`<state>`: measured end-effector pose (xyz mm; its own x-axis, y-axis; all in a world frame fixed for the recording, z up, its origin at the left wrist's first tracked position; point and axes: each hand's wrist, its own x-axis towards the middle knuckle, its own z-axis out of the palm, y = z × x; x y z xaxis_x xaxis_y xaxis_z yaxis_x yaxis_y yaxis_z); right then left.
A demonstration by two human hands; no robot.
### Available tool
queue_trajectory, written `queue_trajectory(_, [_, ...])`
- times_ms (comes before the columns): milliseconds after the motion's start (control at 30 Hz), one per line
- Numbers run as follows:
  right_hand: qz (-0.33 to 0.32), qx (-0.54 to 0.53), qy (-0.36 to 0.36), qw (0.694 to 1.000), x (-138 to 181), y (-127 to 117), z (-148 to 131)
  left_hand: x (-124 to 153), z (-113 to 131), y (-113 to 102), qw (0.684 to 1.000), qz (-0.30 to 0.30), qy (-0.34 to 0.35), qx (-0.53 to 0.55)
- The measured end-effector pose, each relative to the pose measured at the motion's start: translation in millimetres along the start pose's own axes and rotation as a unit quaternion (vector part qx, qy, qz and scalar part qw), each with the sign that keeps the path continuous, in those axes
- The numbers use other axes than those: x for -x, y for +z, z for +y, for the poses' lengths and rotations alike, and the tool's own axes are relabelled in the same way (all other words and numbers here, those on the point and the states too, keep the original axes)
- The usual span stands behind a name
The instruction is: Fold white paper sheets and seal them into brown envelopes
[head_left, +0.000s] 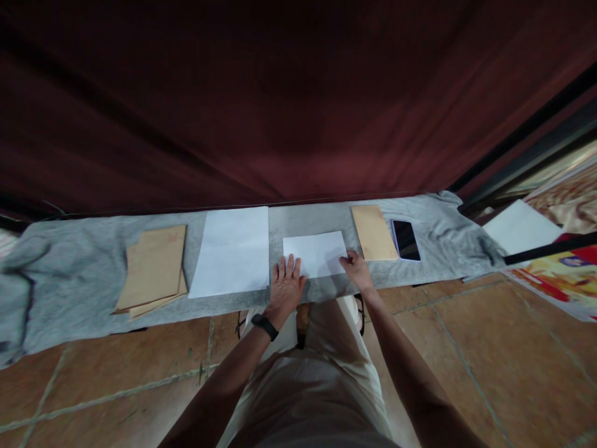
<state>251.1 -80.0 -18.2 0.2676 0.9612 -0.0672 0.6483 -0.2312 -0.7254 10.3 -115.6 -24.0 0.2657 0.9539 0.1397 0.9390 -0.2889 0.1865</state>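
Observation:
A small white sheet of paper (314, 252), which may be folded, lies on the grey cloth in front of me. My left hand (286, 285) rests flat at its left lower corner, fingers spread, with a dark band on the wrist. At the right edge of that paper, my right hand (356, 269) has its fingers curled and pinched on the edge. Left of it lies a larger white sheet (233, 249). A brown envelope (374, 231) is just right of my right hand. Farther left, several brown envelopes (158, 264) overlap in a stack.
A phone (405, 240) with a dark screen lies right of the single envelope. Grey cloth (69, 274) covers the narrow bench. Behind it hangs a dark red curtain (298, 112). A dark metal frame (527, 149) and a printed sheet (564, 280) are at the right.

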Motion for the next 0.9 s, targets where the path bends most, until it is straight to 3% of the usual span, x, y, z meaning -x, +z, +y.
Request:
queue_trajectory(133, [-0.013,-0.140,0.029,0.990,4.3,-2.6,-4.1,0.0,-1.1,-2.7,1.000,-0.008,0.002,-0.003])
queue_trajectory(300, [0.004,-0.343,0.141,0.929,11.8,-0.6,-10.1,3.0,3.2,-6.2,0.999,-0.009,0.032,0.003])
queue_trajectory(467, [0.029,-0.397,0.163,0.903,26.1,2.2,-8.8,1.9,12.5,-5.2,0.997,-0.014,0.073,0.017])
queue_trajectory(700, [0.038,-0.520,0.204,0.829,67.9,19.7,-3.6,-5.9,27.6,-5.5,0.993,-0.002,0.117,0.031])
queue_trajectory(900, [0.001,-0.538,0.188,0.822,83.1,31.5,-8.1,-2.6,37.4,-7.4,0.990,-0.015,0.138,0.009])
